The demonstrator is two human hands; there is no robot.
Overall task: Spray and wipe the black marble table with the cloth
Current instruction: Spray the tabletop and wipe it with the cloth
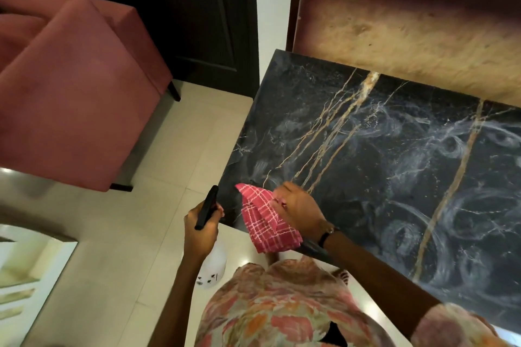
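Note:
The black marble table [380, 155] fills the right half of the head view, with tan veins and pale swirling smear marks across it. My right hand [298, 208] grips a red and white checked cloth [265, 222] at the table's near left corner; the cloth hangs over the edge. My left hand [201, 227] holds a spray bottle by its black trigger head [208, 207], just left of that corner. The bottle's white body [214, 265] hangs below my hand, over the floor.
A pink upholstered chair [73, 87] stands at the left on the cream tiled floor [135, 234]. A dark door [180, 8] is behind it. A brown wooden panel [408, 25] borders the table's far side. A glass surface [25, 276] shows at the lower left.

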